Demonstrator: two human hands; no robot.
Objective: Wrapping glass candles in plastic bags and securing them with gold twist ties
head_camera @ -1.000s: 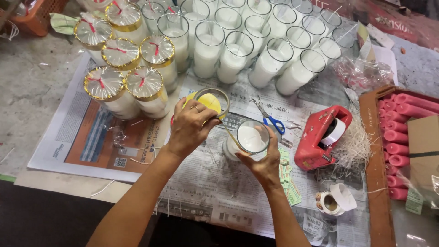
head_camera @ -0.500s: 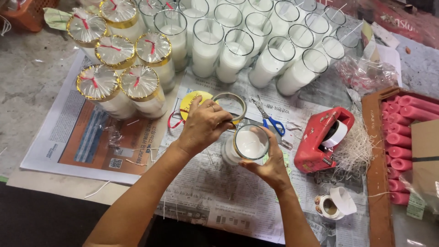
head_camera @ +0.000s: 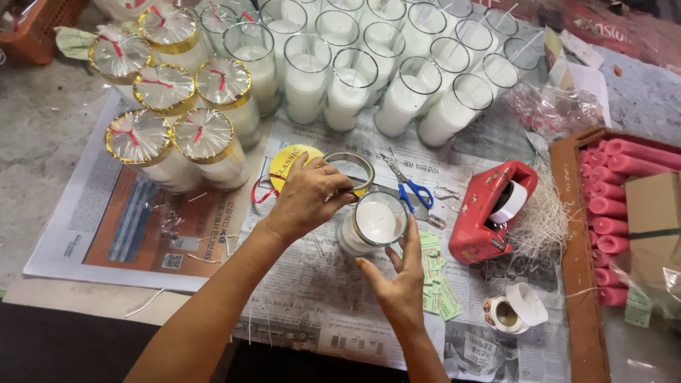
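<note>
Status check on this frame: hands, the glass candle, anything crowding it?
Left hand gripping tape roll. Right hand steadying glass candle on newspaper. Scissors close behind.

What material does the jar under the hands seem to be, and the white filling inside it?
The clear round jar looks like glass: transparent wall, shiny rim. Its white filling is opaque, smooth and matte, probably wax. The left hand holds a ring-shaped tape roll with a see-through glossy band, likely plastic; the right hand steadies the jar.
</note>
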